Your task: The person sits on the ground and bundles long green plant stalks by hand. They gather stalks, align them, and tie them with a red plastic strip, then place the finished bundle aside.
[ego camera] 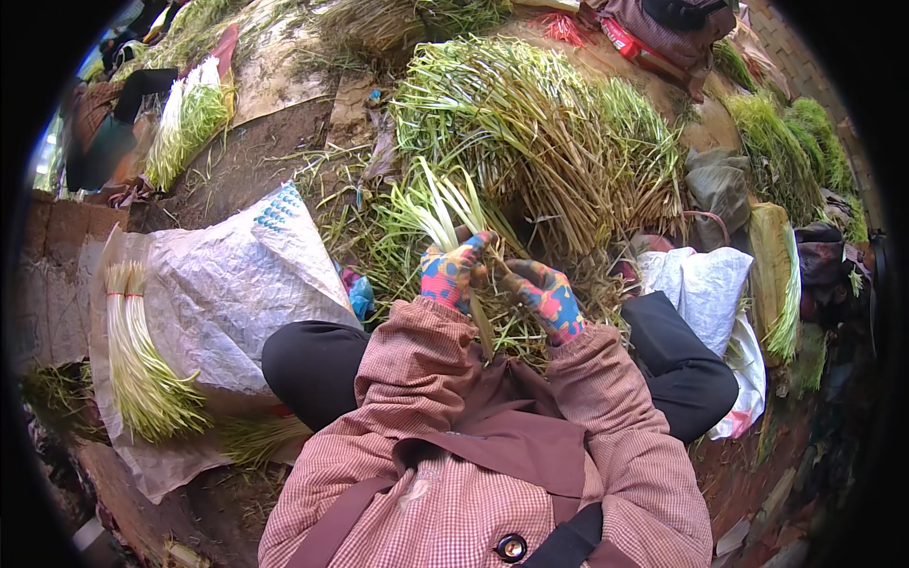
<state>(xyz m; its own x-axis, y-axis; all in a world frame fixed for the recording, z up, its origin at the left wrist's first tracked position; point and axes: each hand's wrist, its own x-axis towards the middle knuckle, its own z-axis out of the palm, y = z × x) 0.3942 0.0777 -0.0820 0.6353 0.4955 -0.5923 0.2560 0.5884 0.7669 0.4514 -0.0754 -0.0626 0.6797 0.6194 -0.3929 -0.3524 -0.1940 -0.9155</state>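
My left hand (458,266), in a colourful patterned fingerless glove, is closed on a small bunch of pale green leafy stalks (442,213). Just to its right, my right hand (543,291) wears a matching glove; its fingertips touch a thin, dry-looking stalk beside the bunch. Below my left hand a flat yellowish leaf (483,323) hangs down. Beyond both hands lies a large heap of long-stemmed green plants (525,128), with brown stems towards the right. Loose green scraps (398,263) lie around my hands and between my knees.
At left, tied bundles of pale stalks (145,355) lie on a white woven plastic sheet (220,284). A white sack (699,291) lies by my right knee. More stalks (188,117) lie at upper left, beside another person (103,135). Another person's patterned clothing (675,35) shows at upper right.
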